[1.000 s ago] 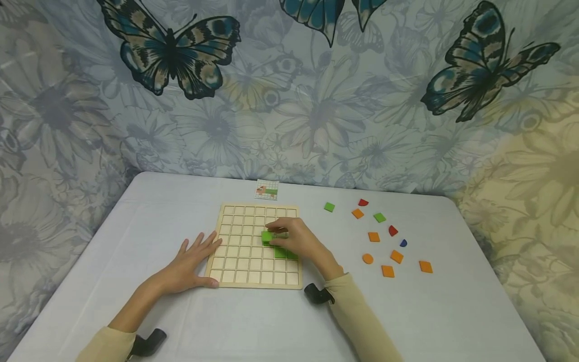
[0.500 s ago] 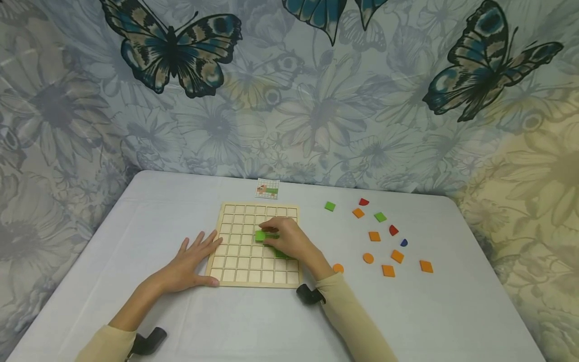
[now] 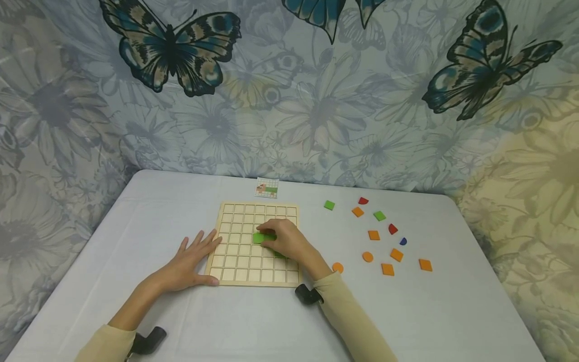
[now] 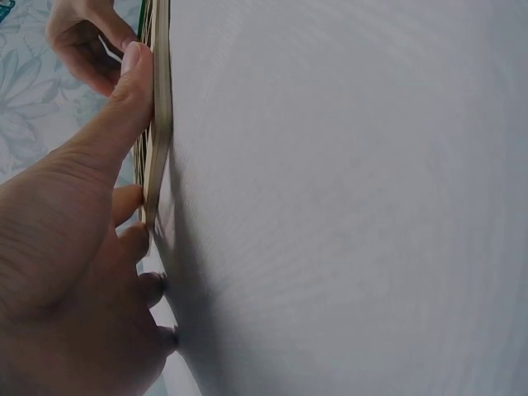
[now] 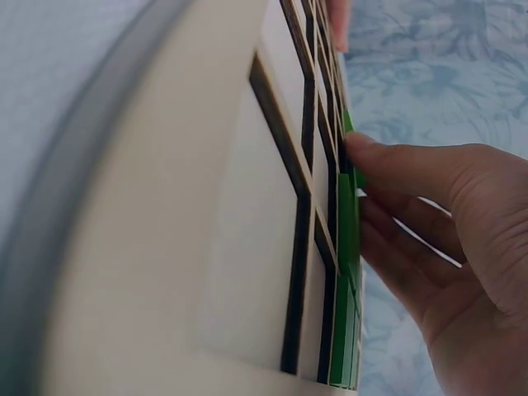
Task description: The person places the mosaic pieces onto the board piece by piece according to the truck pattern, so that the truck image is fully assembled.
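Note:
A wooden grid board (image 3: 232, 261) lies on the white table. My left hand (image 3: 189, 264) rests at its left edge with fingers spread; in the left wrist view the thumb (image 4: 124, 103) lies against the board's rim. Over the board's middle, my right hand (image 3: 287, 239) pinches a green square tile (image 3: 258, 238) down at a grid cell. More green tiles (image 3: 280, 255) sit in cells beneath that hand, partly hidden by it. From the right wrist, the thumb (image 5: 388, 161) touches the green piece, and green tiles (image 5: 346, 322) line the nearer cells.
Behind the board lies a small picture card (image 3: 267, 188). Loose tiles are scattered to the right: orange squares (image 3: 374, 235), orange circles (image 3: 368, 257), green squares (image 3: 329, 205), red pieces (image 3: 392, 229) and a blue half-circle (image 3: 403, 241). A butterfly-printed cloth (image 3: 316, 115) hangs behind.
My right hand has moved slightly left with the green tile and lowered it onto the board. An orange circle has come into view beside the right wrist. The left hand stays put.

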A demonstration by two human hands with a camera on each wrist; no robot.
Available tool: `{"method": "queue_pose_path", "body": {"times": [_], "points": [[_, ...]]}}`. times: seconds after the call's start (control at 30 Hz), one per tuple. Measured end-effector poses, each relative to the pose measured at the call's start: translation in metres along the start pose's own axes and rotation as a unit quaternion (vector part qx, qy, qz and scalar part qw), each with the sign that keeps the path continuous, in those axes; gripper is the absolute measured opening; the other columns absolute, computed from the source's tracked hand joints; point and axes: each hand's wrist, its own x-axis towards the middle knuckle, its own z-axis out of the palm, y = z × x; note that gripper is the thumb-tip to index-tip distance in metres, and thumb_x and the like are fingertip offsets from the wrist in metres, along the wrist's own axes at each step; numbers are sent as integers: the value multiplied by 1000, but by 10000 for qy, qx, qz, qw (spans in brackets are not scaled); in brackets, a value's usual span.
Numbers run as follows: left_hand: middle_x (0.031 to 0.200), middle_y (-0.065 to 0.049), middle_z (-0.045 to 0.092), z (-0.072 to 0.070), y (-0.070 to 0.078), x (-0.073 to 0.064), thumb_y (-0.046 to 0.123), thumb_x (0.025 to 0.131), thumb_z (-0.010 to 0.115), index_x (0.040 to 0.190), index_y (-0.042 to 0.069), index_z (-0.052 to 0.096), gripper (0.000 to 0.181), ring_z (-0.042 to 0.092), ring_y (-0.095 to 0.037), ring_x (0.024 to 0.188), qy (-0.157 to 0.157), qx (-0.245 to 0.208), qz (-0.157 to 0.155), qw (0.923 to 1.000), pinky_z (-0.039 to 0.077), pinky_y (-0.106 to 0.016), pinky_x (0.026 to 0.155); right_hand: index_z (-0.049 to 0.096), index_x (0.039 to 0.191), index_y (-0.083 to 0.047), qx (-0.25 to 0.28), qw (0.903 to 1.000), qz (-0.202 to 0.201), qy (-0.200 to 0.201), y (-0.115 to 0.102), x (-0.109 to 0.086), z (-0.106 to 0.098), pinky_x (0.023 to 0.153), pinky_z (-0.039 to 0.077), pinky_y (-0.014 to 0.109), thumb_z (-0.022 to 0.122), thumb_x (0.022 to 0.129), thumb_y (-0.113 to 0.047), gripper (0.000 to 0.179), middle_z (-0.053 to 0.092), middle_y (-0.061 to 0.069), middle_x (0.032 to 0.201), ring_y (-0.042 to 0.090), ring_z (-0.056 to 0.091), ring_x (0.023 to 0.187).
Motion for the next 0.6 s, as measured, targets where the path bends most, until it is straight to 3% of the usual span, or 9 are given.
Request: {"method": "queue_pose_path", "body": {"times": [0.6], "points": [[161, -20, 18, 1, 0, 0, 51, 71, 81, 152, 4, 34, 105, 4, -49, 146, 34, 39, -46, 10000, -5, -66, 113, 70, 119, -8, -85, 9999, 60, -96, 0, 1, 1, 90, 52, 28, 80, 83, -16, 38, 71, 4, 114, 16, 65, 105]]}}
